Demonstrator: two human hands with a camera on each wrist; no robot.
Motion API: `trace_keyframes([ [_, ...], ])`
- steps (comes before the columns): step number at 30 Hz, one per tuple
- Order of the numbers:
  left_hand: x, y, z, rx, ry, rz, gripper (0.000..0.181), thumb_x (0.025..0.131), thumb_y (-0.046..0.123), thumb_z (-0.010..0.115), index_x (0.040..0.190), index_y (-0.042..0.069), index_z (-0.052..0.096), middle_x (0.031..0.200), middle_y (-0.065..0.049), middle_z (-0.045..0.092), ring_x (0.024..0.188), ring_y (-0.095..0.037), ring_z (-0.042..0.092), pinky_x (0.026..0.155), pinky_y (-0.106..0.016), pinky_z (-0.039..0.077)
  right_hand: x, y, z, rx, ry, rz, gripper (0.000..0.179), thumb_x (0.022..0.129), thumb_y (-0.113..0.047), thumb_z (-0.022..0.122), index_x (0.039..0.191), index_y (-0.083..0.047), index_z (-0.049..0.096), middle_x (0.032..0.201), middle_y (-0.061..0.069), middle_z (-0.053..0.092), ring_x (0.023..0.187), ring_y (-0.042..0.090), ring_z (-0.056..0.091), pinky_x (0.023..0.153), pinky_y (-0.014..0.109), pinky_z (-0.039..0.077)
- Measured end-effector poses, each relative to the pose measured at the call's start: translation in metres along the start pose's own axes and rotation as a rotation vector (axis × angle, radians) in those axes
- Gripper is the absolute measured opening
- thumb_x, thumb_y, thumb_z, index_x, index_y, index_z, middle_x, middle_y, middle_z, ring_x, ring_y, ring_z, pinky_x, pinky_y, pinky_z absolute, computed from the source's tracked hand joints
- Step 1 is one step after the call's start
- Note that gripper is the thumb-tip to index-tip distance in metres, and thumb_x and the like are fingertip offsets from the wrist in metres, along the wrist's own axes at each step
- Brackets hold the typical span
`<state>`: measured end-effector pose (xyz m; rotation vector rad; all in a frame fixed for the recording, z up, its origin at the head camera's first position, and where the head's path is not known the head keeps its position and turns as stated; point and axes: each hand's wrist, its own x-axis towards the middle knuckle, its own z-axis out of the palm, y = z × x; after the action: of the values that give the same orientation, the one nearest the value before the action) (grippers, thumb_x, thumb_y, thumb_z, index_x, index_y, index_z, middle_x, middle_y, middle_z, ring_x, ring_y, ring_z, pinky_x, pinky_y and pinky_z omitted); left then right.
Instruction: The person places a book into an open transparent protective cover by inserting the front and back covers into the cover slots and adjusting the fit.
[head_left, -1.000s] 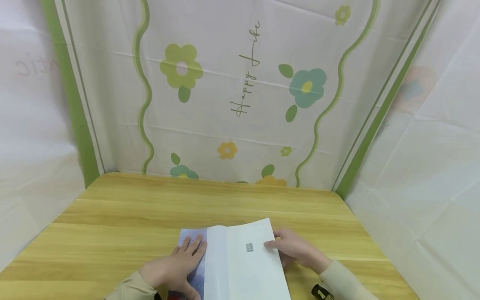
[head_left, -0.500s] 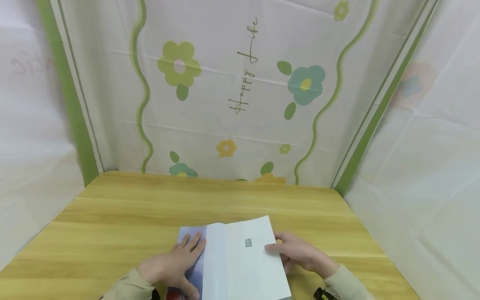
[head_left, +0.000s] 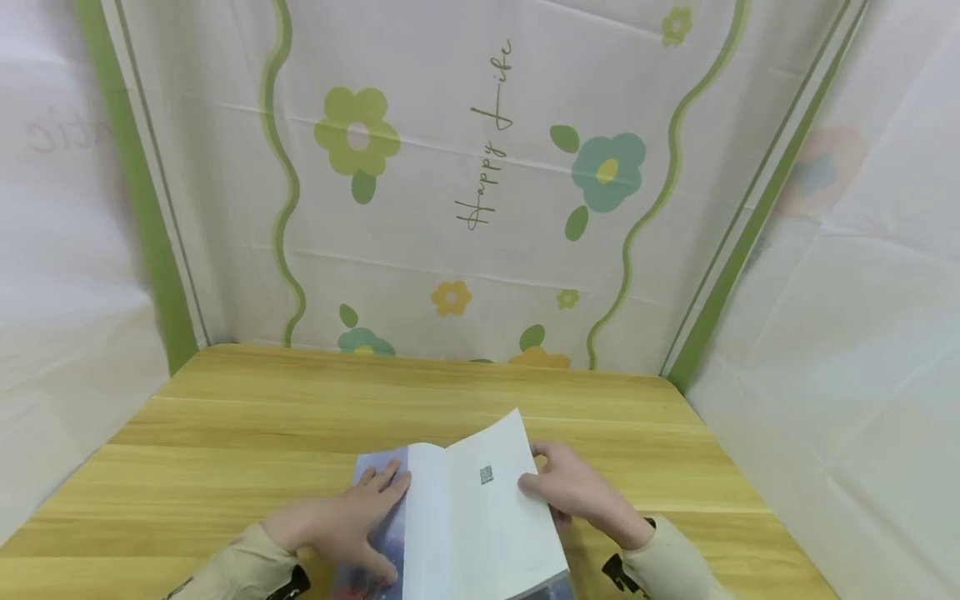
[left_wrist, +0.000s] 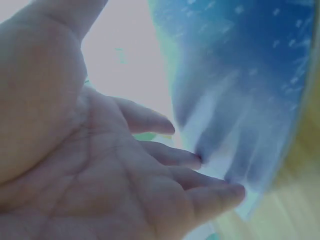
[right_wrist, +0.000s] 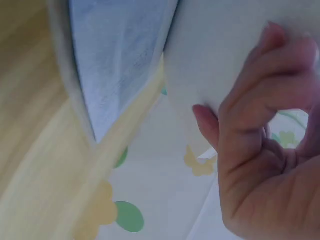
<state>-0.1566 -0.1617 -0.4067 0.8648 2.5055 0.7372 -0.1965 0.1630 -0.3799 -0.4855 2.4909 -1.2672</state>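
Observation:
A book (head_left: 502, 533) lies open on the wooden table, a white page with a small printed code (head_left: 487, 475) facing up. On its left side shows a blue-purple starry cover flap (head_left: 390, 550). My left hand (head_left: 345, 521) rests on that flap with fingers spread and straight; the left wrist view has its fingertips right at the blue surface (left_wrist: 240, 65). My right hand (head_left: 581, 492) pinches the right edge of the page block, thumb on top and fingers beneath. The pages (right_wrist: 210, 45) stand raised from a blue cover (right_wrist: 115, 65) below, as the right wrist view shows.
The wooden table (head_left: 300, 417) stretches behind and to both sides of the book. White cloth (head_left: 420, 217) with printed flowers hangs at the back, and plain white sheets (head_left: 840, 350) close off the sides.
My right hand has lifted the page block and brought it slightly left, uncovering blue cover at the lower right. The left hand stays on the flap.

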Motion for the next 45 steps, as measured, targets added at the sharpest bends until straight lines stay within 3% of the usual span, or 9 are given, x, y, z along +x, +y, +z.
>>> trace_keyframes([
  [5,0.007,0.010,-0.011,-0.060,0.142,0.068,0.079,0.096,0.040,0.063,0.146,-0.013,0.031,0.151,-0.034,0.024,0.140,-0.048,0.021,0.109,-0.062,0.024,0.006,-0.015,0.004,-0.067,0.066,-0.010,0.037,0.085,-0.003,0.056,0.121,0.007,0.059,0.050,0.006,0.061,0.028,0.009,0.039,0.028,0.024,0.032],
  [10,0.025,0.023,-0.018,-0.156,0.253,0.079,0.059,0.104,0.041,0.047,0.138,-0.008,0.049,0.136,-0.023,0.053,0.120,-0.039,0.054,0.098,-0.053,0.044,0.009,-0.030,0.008,-0.103,0.077,-0.049,0.038,0.084,-0.004,0.056,0.120,0.005,0.062,0.047,0.005,0.059,0.027,0.008,0.037,0.027,0.026,0.035],
  [12,0.033,0.027,-0.019,-0.240,0.255,0.055,0.056,0.105,0.041,0.043,0.136,-0.005,0.053,0.129,-0.021,0.059,0.107,-0.036,0.063,0.089,-0.051,0.050,0.010,-0.034,0.009,-0.117,0.085,-0.060,0.039,0.084,-0.005,0.056,0.122,0.005,0.063,0.046,0.004,0.057,0.027,0.008,0.038,0.027,0.026,0.035],
  [18,0.050,0.039,-0.016,-0.583,0.213,-0.072,0.069,0.103,0.053,0.040,0.135,-0.007,0.052,0.122,-0.024,0.060,0.097,-0.037,0.066,0.073,-0.045,0.058,0.015,-0.041,0.016,-0.094,0.093,-0.088,0.041,0.083,-0.005,0.055,0.122,0.004,0.064,0.042,0.003,0.052,0.028,0.009,0.039,0.028,0.024,0.035],
  [23,0.059,0.046,-0.019,-0.695,0.184,-0.114,0.082,0.099,0.063,0.038,0.142,-0.006,0.043,0.120,-0.030,0.057,0.095,-0.039,0.066,0.068,-0.045,0.059,0.016,-0.045,0.022,-0.025,0.057,-0.146,0.036,0.091,-0.010,0.059,0.124,0.002,0.063,0.049,0.002,0.059,0.034,0.010,0.050,0.031,0.027,0.043],
  [27,0.061,0.049,-0.025,-0.722,0.185,-0.118,0.080,0.099,0.064,0.035,0.137,-0.005,0.050,0.114,-0.031,0.059,0.086,-0.039,0.067,0.064,-0.045,0.059,0.014,-0.050,0.028,0.037,-0.052,-0.207,0.047,0.099,-0.029,0.061,0.139,-0.006,0.054,0.060,0.003,0.066,0.041,0.019,0.059,0.037,0.038,0.051],
  [34,0.062,0.046,-0.030,-0.663,0.221,-0.121,0.075,0.097,0.068,0.037,0.093,0.001,0.070,0.075,-0.016,0.070,0.062,-0.032,0.069,0.058,-0.043,0.059,0.007,-0.059,0.042,0.048,-0.212,-0.276,0.069,0.100,-0.041,0.057,0.154,-0.011,0.028,0.069,0.008,0.061,0.052,0.026,0.061,0.047,0.049,0.055],
  [40,0.056,0.046,-0.033,-0.660,0.246,-0.155,0.063,0.098,0.057,0.047,0.102,-0.002,0.069,0.084,-0.020,0.066,0.063,-0.035,0.069,0.055,-0.043,0.059,0.003,-0.057,0.045,0.040,-0.249,-0.279,0.069,0.101,-0.040,0.055,0.156,-0.014,0.023,0.087,0.002,0.063,0.077,0.022,0.064,0.061,0.040,0.058],
  [45,0.054,0.047,-0.038,-0.668,0.240,-0.144,0.051,0.102,0.042,0.047,0.107,-0.006,0.063,0.088,-0.022,0.062,0.067,-0.036,0.070,0.056,-0.042,0.059,0.002,-0.049,0.037,-0.045,-0.278,-0.285,0.060,0.105,-0.044,0.041,0.156,-0.016,0.025,0.129,-0.002,0.055,0.116,0.017,0.054,0.093,0.037,0.047],
])
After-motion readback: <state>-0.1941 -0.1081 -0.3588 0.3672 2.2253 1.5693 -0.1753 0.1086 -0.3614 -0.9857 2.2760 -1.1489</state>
